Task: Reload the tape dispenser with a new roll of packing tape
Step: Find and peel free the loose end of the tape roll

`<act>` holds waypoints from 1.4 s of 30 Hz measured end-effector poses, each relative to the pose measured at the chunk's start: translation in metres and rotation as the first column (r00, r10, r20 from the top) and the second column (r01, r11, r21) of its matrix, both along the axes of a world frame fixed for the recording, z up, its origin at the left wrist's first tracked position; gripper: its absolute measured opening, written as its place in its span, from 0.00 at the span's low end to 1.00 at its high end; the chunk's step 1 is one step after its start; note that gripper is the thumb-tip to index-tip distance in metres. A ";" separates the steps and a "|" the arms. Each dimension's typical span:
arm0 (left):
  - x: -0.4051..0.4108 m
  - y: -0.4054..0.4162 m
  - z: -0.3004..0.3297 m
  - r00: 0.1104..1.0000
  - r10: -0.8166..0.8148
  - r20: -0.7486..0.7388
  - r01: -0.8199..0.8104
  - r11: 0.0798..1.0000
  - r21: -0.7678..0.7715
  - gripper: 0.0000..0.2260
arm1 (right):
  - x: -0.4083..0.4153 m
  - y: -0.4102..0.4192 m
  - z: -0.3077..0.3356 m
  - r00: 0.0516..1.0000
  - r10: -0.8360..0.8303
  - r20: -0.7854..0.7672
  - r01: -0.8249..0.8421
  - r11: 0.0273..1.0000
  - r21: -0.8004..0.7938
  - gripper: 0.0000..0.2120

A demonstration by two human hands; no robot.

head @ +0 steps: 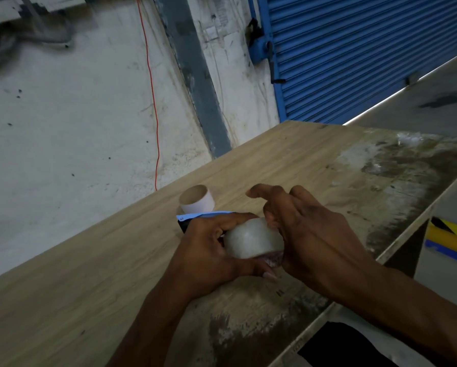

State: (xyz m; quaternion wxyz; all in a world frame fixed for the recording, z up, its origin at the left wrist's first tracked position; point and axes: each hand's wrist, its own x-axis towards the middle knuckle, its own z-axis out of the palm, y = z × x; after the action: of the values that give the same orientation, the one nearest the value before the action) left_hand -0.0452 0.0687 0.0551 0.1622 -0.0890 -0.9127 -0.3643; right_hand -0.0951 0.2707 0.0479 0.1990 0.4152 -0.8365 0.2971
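The left hand (208, 250) wraps round the blue tape dispenser (195, 217) and the clear packing tape roll (251, 241) just behind the empty cardboard core (196, 200) on the wooden table (89, 274). The right hand (301, 229) presses the roll, fingers spread loose. If pushed crooked, the roll could jam or slip off

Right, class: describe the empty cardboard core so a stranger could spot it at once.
Start at the wooden table below the stained white wall. Near its far edge, just behind the left hand and the blue tape dispenser, stands the empty cardboard core. Unlike the clear tape roll between the hands, it is a bare, pale, open-topped tube that nobody touches.
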 end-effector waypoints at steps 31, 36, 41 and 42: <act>0.001 0.001 0.005 0.998 -0.057 0.011 0.057 0.998 0.012 0.30 | -0.039 0.009 -0.006 0.930 0.253 0.267 -0.179 0.946 -0.270 0.03; 0.000 -0.001 0.003 0.999 -0.047 0.018 0.047 0.999 0.002 0.31 | -0.042 0.005 -0.003 0.942 0.235 0.241 -0.207 0.969 -0.136 0.06; 0.001 0.002 0.005 0.999 -0.045 0.024 0.044 0.999 0.017 0.29 | -0.041 0.007 -0.006 0.945 0.203 0.256 -0.203 0.979 -0.029 0.12; 0.001 0.003 0.006 0.999 -0.047 0.026 0.046 0.999 0.019 0.28 | -0.041 0.007 -0.006 0.951 0.188 0.244 -0.194 0.981 0.000 0.14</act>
State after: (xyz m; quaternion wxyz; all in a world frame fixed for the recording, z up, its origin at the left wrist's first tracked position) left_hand -0.0447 0.0716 0.0610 0.1424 -0.1039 -0.9090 -0.3776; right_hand -0.1357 0.2774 0.0419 0.0603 0.4571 -0.8140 0.3534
